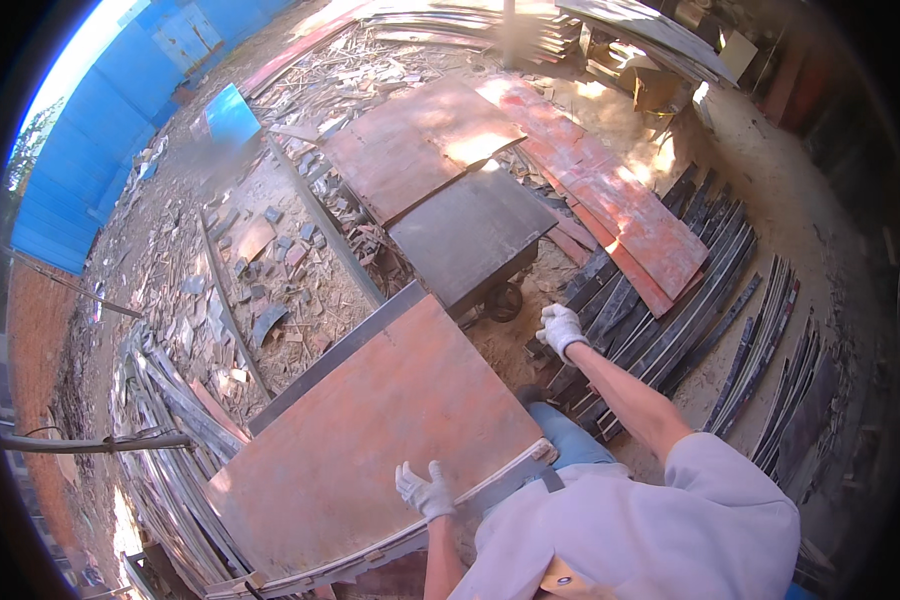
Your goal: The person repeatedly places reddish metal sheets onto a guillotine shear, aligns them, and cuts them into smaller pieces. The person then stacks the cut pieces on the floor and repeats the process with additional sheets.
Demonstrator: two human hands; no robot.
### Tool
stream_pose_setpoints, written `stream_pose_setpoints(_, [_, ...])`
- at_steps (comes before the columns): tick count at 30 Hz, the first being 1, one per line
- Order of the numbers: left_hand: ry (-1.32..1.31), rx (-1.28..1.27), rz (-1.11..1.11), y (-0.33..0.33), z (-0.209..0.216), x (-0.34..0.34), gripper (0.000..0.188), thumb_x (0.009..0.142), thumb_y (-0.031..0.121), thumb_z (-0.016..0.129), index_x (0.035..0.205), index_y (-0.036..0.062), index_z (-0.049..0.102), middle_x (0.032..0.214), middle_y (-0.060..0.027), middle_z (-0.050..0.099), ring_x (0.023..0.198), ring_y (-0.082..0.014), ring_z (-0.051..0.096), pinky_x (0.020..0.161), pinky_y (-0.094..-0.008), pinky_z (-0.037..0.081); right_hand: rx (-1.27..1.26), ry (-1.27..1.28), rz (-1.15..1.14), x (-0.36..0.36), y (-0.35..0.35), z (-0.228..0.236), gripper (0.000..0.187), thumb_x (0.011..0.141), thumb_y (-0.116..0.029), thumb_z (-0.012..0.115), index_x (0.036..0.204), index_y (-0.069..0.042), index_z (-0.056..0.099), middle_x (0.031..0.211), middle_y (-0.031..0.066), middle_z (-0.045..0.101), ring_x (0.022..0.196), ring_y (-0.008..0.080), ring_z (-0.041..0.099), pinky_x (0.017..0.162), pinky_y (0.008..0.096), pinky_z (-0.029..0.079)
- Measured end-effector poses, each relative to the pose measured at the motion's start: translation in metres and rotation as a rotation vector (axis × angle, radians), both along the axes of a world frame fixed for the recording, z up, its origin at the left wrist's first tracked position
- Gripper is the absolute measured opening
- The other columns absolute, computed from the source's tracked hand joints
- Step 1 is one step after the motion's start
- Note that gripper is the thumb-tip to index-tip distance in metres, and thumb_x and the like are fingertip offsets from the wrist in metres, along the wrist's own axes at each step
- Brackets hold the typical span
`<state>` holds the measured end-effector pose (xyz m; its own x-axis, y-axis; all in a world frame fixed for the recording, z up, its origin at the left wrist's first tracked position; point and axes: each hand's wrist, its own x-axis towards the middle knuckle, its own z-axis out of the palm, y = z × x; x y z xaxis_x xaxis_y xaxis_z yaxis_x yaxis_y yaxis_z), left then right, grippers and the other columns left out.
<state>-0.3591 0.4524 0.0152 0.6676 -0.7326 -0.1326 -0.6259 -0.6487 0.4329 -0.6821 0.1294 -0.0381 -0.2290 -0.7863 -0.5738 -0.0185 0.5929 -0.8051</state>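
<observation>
A large reddish-brown wooden board (370,440) lies flat in front of me, its near edge close to my body. Above it is my left hand (426,492) in a white glove, fingers apart and holding nothing; whether it touches the board I cannot tell. My right hand (561,330), gloved too, is out to the right of the board with the arm extended. Its fingers are curled closed, and anything inside them is hidden. Beyond the board stands a dark grey panel (470,235) with a wheel (503,301) beneath its near side.
More reddish boards (400,150) lie farther off, with long red panels (610,190) to their right. Dark strips (710,290) are stacked on the right; long strips (175,420) pile up at left. Wood scraps (270,260) litter the ground before a blue metal wall (100,140).
</observation>
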Motion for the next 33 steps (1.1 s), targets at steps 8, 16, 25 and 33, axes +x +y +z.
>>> stream_pose_setpoints(8, [0.028,0.269,-0.064,-0.088,-0.025,-0.049,0.11,0.085,0.056,0.077,0.16,-0.003,0.025,0.166,-0.0343,0.015,0.157,-0.0503,0.009,0.128,-0.0595,0.01,-0.319,0.82,0.13,-0.12,-0.333,-0.042,0.023,0.088,-0.01,0.078,0.108,-0.006,0.067,0.078,0.004,0.063,0.067,0.0232,0.065,0.057,0.0361,0.051])
stream_pose_setpoints(16, [0.001,0.295,-0.019,-0.088,-0.025,-0.047,0.117,0.077,0.051,0.087,0.158,-0.0042,0.024,0.165,-0.0361,0.015,0.156,-0.0527,0.008,0.127,-0.0617,0.009,-0.228,-0.629,-0.382,-0.04,-0.536,-0.067,0.04,0.098,-0.043,0.075,0.115,-0.01,0.061,0.1,0.0116,0.067,0.093,0.0246,0.066,0.071,0.0437,0.058])
stream_pose_setpoints(25, [0.366,-0.174,0.201,-0.209,0.017,-0.1,0.098,0.082,0.039,0.089,0.153,-0.0049,0.037,0.16,-0.0269,0.036,0.149,-0.0396,0.038,0.122,-0.0491,0.035,-0.145,-0.7,-0.133,-0.076,-0.459,-0.018,0.014,0.097,-0.011,0.073,0.108,-0.002,0.069,0.095,0.0129,0.07,0.088,0.0312,0.071,0.08,0.0485,0.065])
stream_pose_setpoints(33, [2.014,-0.682,0.269,-0.32,0.028,-0.228,0.074,0.092,0.037,0.082,0.149,0.003,0.049,0.144,-0.0136,0.059,0.127,-0.0285,0.062,0.108,-0.0519,0.054,-0.042,-0.654,-0.258,-0.213,-0.087,0.095,0.03,0.099,-0.015,0.071,0.127,-0.005,0.065,0.117,0.0138,0.073,0.103,0.0321,0.074,0.088,0.0541,0.065])
